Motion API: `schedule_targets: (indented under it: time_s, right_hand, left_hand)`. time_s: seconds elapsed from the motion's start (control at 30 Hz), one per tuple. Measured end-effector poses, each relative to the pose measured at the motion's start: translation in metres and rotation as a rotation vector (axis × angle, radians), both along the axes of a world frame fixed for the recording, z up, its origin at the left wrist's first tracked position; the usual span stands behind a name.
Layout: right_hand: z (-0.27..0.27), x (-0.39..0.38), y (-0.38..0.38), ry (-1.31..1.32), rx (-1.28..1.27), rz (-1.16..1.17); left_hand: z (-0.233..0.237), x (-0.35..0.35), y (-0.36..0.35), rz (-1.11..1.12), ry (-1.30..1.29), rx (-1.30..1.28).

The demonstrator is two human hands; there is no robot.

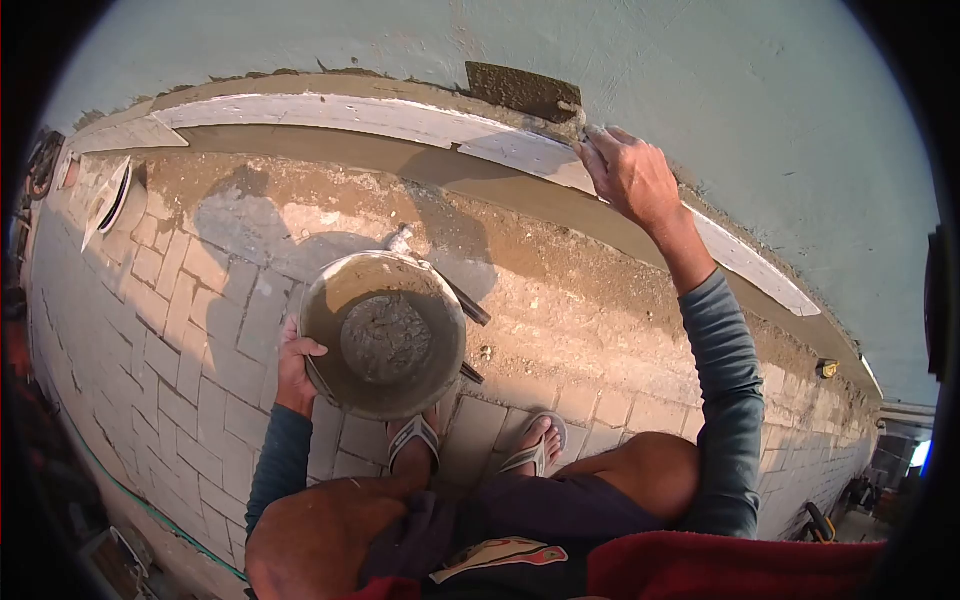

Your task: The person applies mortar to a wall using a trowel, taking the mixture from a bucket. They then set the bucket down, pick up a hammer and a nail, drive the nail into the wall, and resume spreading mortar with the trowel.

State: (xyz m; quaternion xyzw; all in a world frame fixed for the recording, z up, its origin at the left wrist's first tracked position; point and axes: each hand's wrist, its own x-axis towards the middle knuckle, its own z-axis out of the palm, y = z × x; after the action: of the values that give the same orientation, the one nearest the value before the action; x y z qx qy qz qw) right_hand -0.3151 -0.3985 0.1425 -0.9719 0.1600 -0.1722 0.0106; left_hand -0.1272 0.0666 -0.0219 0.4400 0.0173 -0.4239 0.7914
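My left hand point(297, 362) grips the near-left rim of a bucket point(455, 335), thumb over the edge. Grey wet mortar point(385, 338) lies in the bottom of the bucket. Up at the wall, my right hand point(632, 175) is closed round the handle of a trowel point(525, 92), which the fingers mostly hide. The trowel's flat, mortar-smeared blade lies along the top edge of a white strip point(340, 110) at the foot of the wall. Rough mortar lines that upper edge.
The pale green wall point(740, 90) rises ahead. Paving blocks point(190, 330) and a sandy dirt strip point(570, 310) cover the ground. Dark bars point(468, 305) lie beside the bucket. A white-topped container point(118, 198) stands far left, and a small yellow object point(827, 369) lies right.
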Motion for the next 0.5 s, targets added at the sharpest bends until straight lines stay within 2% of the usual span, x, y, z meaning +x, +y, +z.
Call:
schedule_targets:
  time_s: [0.1, 0.17, 0.23, 0.3, 0.37, 0.5]
  right_hand:
    - [0.016, -0.009, 0.005, -0.174, 0.061, 0.074]
    - [0.035, -0.020, 0.009, -0.196, 0.078, 0.088]
    - [0.060, -0.031, 0.018, 0.173, 0.364, -0.074]
    - [0.054, -0.035, 0.015, 0.213, 0.399, -0.088]
    - [0.049, -0.033, 0.007, 0.364, 0.425, -0.009]
    - [0.051, -0.017, -0.001, 0.412, 0.465, 0.029]
  left_hand:
    - [0.005, -0.003, -0.003, 0.013, 0.007, 0.002]
    - [0.006, -0.004, -0.003, 0.009, 0.012, -0.004]
    - [0.004, -0.003, -0.002, 0.005, 0.014, -0.015]
    - [0.001, -0.002, 0.000, 0.004, 0.012, -0.032]
    - [0.000, -0.001, 0.001, 0.005, 0.021, -0.019]
    - [0.004, -0.002, 0.000, -0.011, 0.030, -0.001]
